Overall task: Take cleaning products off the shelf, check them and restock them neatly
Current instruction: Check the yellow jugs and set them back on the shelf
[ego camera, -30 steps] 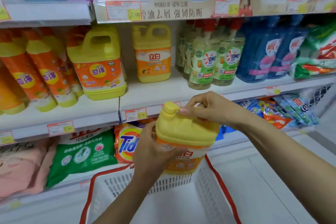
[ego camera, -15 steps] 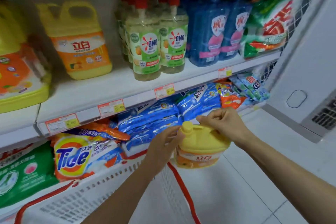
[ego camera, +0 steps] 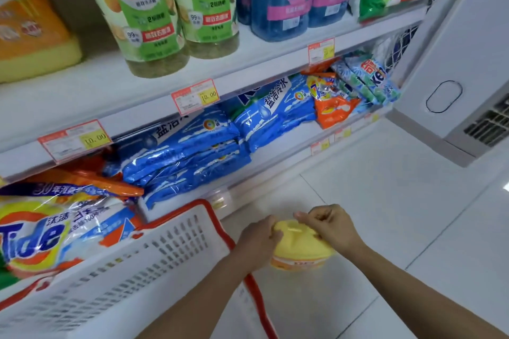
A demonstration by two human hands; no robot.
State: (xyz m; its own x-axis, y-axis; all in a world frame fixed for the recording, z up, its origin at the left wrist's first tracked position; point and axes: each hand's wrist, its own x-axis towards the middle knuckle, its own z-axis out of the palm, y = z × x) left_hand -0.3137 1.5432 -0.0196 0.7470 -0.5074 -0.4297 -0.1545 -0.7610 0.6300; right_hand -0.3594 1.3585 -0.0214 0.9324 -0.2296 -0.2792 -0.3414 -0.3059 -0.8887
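**Step in hand:** inspection, as judged. The yellow detergent jug is off the shelf and stands upright, low over the floor, just right of the red-rimmed white basket. Whether its base touches the floor cannot be told.

**Grip state:**
- The left grip wraps the jug's left shoulder, fingers curled over the top edge. The cap is hidden under it.
- The right grip closes on the top right of the jug, fingers curled at the handle area. The exact contact point cannot be told.

**Position relative to the grip:** the jug sits between the two grips, both of which clasp its top. Its orange label band shows below them.

**Next move, as judged:** complete the check, then restock. This calls for a lift up and to the far left, toward the bare stretch of middle shelf between the OMO bottles and the other yellow jug. Keep the jug upright and set it down with the label facing outward.
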